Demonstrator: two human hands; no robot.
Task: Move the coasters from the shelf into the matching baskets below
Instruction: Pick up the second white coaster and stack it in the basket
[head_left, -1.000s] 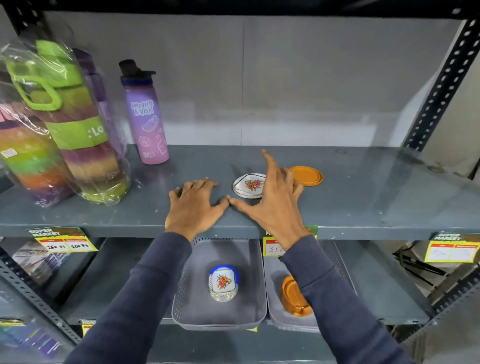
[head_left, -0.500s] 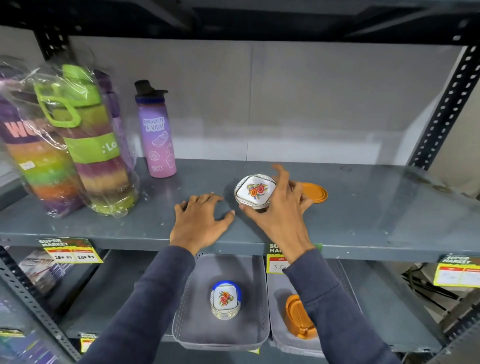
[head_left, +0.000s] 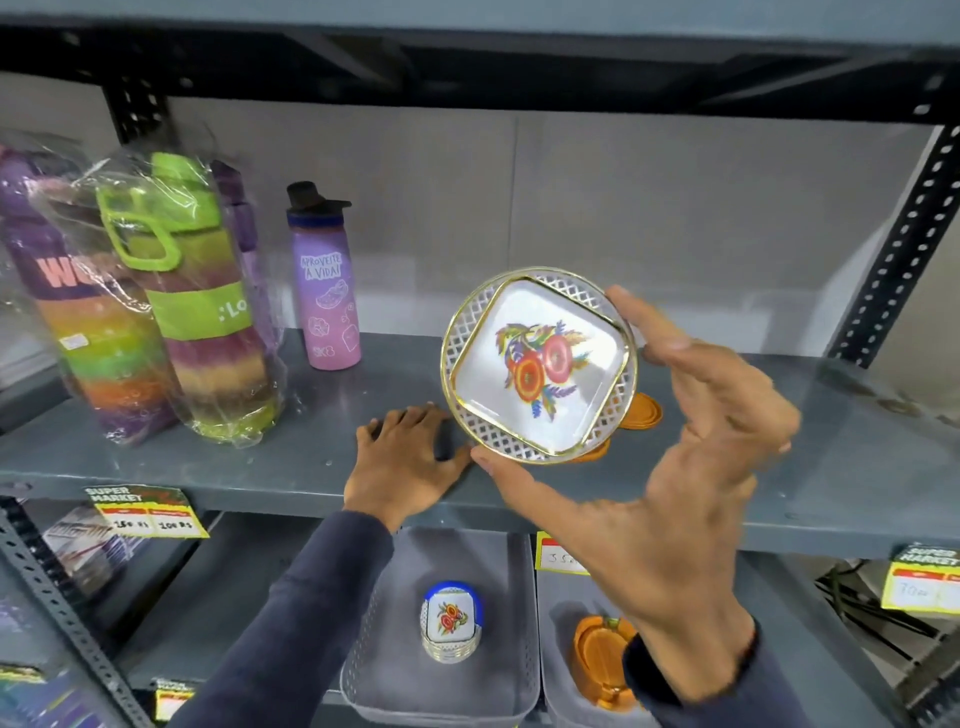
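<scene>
My right hand holds a white floral coaster with a gold rim and lattice edge, raised off the grey shelf and tilted to face me, pinched between thumb and fingertips. My left hand lies flat on the shelf's front, holding nothing. An orange coaster rests on the shelf, partly hidden behind the floral one. Below, the left grey basket holds a stack of floral coasters. The right grey basket holds orange coasters, part hidden by my wrist.
A purple bottle and wrapped multicoloured bottles stand at the shelf's left. Price tags hang on the shelf's front edge. A black perforated upright bounds the right side.
My right hand picked the floral coaster up from the shelf and brought it up toward me. My left hand stayed flat on the shelf.
</scene>
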